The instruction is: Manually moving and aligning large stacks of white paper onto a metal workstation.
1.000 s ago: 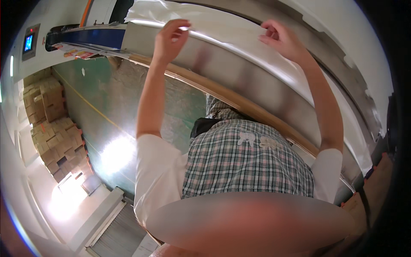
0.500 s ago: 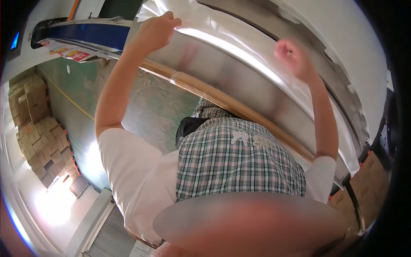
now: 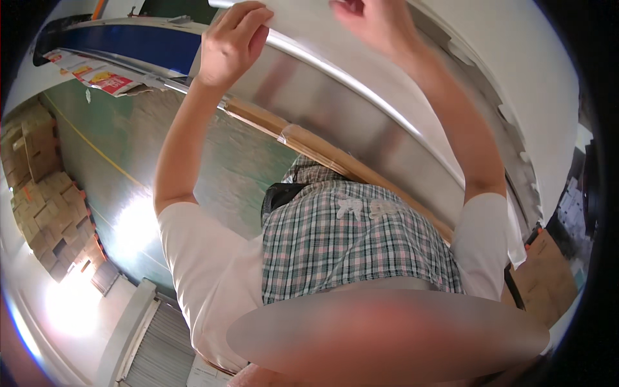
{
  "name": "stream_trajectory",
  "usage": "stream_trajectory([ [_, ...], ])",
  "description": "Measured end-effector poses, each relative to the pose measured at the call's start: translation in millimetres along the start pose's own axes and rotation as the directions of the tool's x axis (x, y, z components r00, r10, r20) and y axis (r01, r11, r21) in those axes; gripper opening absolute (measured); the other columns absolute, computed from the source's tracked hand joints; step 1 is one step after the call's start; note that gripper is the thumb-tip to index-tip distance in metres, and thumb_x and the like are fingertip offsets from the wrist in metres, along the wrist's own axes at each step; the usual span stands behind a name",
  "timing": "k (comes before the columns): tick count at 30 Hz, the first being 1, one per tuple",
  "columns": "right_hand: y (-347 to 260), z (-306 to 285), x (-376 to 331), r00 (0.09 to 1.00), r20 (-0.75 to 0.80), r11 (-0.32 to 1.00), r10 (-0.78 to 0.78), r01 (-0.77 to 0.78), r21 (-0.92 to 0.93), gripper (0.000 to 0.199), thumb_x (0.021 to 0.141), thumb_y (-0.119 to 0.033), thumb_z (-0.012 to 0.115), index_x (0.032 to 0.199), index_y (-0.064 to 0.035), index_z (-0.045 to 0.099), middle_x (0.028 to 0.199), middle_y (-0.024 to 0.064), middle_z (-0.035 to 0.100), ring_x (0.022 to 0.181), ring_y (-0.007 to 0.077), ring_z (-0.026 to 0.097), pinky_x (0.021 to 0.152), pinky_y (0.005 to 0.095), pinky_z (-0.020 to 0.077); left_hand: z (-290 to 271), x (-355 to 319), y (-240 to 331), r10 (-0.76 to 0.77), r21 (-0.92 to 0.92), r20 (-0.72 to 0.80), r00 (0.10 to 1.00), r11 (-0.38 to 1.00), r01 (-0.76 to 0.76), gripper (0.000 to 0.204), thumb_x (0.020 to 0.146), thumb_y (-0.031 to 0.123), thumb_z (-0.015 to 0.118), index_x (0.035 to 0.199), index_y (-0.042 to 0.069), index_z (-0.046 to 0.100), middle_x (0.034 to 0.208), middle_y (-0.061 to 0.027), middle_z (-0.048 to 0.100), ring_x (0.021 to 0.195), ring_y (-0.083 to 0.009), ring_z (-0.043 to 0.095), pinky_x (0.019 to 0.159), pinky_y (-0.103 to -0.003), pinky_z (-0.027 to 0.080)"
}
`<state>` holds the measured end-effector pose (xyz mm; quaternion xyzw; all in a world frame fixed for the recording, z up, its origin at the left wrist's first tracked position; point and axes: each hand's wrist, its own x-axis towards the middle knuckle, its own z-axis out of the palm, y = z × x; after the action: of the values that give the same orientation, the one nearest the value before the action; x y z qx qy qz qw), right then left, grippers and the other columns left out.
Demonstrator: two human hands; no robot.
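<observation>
A shiny metal sheet (image 3: 335, 97) runs slantwise across the upper middle, with a pale upper edge. My left hand (image 3: 231, 44) is raised at the top, its fingers curled over that pale edge. My right hand (image 3: 373, 22) is at the very top beside it, against the same sheet. Its fingers are bent and partly cut off by the frame, so its grip is unclear. Both forearms reach up from my white short sleeves over a plaid garment (image 3: 354, 248).
A brown cardboard strip (image 3: 325, 153) lines the sheet's lower edge. A blue machine part (image 3: 129, 40) with coloured labels sits upper left. Several stacked cardboard boxes (image 3: 42, 200) stand at the left on the green floor (image 3: 129, 161). More boxes (image 3: 548, 277) stand at the right.
Both hands have moved up and closer together along the sheet. The left hand has curled over its edge. The view has tilted, bringing the sheet closer.
</observation>
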<state>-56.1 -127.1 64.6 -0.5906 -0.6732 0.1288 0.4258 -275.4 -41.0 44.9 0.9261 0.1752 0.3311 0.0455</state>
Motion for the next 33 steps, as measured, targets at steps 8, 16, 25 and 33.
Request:
stream_trajectory([
  [8, 11.0, 32.5, -32.6, 0.992, -0.015, 0.991, -0.124, 0.123, -0.056, 0.03, 0.075, -0.027, 0.063, 0.087, -0.0006, 0.057, 0.074, 0.0115, 0.06, 0.07, 0.0263, 0.06, 0.062, 0.0351, 0.0474, 7.0, -17.0, -9.8, -0.205, 0.289, 0.35, 0.914, 0.952, 0.103, 0.02, 0.07, 0.01, 0.059, 0.09, 0.012, 0.061, 0.093, -0.0021, 0.06, 0.091, -0.0241, 0.054, 0.079, -0.039, 0.044],
  [16, 13.5, -22.4, 0.8, 0.593, 0.695, 0.895, 0.406, -0.41, -0.174, 0.035, 0.077, -0.036, 0.061, 0.078, -0.0018, 0.057, 0.067, 0.0069, 0.058, 0.063, 0.0136, 0.056, 0.053, 0.0259, 0.0436, 34.5, -16.6, 34.9, 0.098, -0.213, 0.311, 0.945, 0.976, -0.032, 0.016, 0.077, 0.016, 0.057, 0.091, 0.012, 0.061, 0.1, -0.0048, 0.06, 0.104, -0.0235, 0.05, 0.09, -0.043, 0.036],
  [25, -3.0, -0.4, -80.3, 0.91, 0.388, 0.969, 0.145, -0.05, -0.244, 0.017, 0.068, -0.004, 0.058, 0.083, -0.0052, 0.052, 0.085, 0.0098, 0.054, 0.079, 0.0253, 0.055, 0.062, 0.0349, 0.0453, 47.3, -23.9, -11.2, -0.254, 0.398, 0.324, 0.911, 0.91, 0.113, 0.032, 0.086, 0.034, 0.046, 0.114, 0.018, 0.052, 0.127, -0.0063, 0.04, 0.121, -0.0295, 0.032, 0.091, -0.053, 0.031],
  [33, 1.3, 44.1, -76.1, 0.961, 0.252, 0.973, -0.115, 0.16, -0.168, 0.03, 0.067, 0.001, 0.054, 0.096, -0.0078, 0.054, 0.102, 0.0032, 0.055, 0.093, 0.0221, 0.051, 0.071, 0.032, 0.0481, -7.8, -5.4, -41.9, -0.352, 0.04, 0.022, 0.936, 0.936, 0.351, 0.02, 0.081, 0.017, 0.056, 0.098, 0.008, 0.061, 0.105, -0.0109, 0.058, 0.098, -0.0272, 0.054, 0.084, -0.034, 0.043],
])
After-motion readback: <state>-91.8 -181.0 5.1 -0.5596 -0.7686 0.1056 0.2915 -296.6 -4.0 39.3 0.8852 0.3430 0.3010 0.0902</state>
